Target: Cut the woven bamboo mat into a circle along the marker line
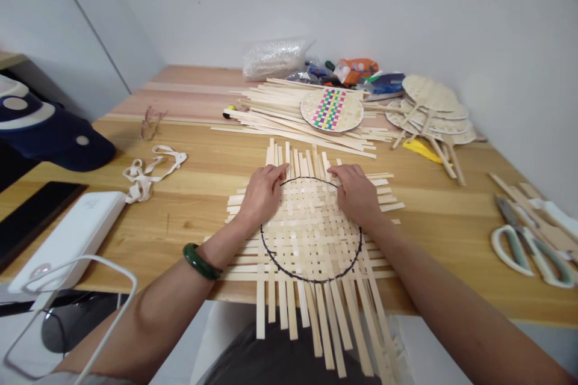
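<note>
A round woven bamboo-strip panel (pixel 311 228) lies in front of me, ringed by a thin black hoop (pixel 311 281). Loose strip ends fan out on every side, and the near ones hang over the table edge. My left hand (pixel 262 194), with a green bangle (pixel 201 261) on its wrist, pinches the panel at the upper left of the hoop. At the upper right my right hand (pixel 357 191) pinches it too, fingers curled at the rim. Both thumbs are partly hidden.
Loose bamboo strips (pixel 266 114) and a fan face with coloured checks (pixel 332 110) lie behind. Finished fans (pixel 428 96) are stacked back right. Scissors (pixel 528 243) rest at right. At left are white tape (pixel 142 180), a power bank (pixel 76 234) with a cable, and a phone (pixel 38 216).
</note>
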Demonstrator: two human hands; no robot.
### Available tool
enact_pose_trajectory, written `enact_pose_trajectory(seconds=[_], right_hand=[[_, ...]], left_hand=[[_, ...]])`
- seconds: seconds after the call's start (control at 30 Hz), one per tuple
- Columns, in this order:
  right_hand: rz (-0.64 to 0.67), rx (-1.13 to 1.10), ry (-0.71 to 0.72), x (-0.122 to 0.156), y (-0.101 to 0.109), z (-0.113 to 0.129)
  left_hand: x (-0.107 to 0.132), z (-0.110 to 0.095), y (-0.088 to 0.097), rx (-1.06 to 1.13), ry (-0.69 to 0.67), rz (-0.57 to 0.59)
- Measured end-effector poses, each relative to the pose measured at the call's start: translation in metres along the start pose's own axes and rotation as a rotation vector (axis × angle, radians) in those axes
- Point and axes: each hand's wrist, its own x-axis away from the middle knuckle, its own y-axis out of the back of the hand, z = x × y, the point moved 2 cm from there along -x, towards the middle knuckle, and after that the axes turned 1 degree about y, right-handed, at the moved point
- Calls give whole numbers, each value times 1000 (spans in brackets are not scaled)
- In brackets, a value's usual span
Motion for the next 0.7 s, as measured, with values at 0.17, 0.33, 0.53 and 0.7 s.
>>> enact_pose_trajectory(seconds=[0.17,0.33,0.53,0.7], right_hand=[[5,9,31,-1,-2,-1],[-30,21,87,-3,-4,-3],[-125,-89,56,0,-6,-8],[-148,-197,-92,-7,-6,-18]], left_hand=[[-1,-1,0,3,3,26],[-3,0,-2,29,8,28],[-6,6,1,122,31,-5],[-3,-2,25,147,14,-70]])
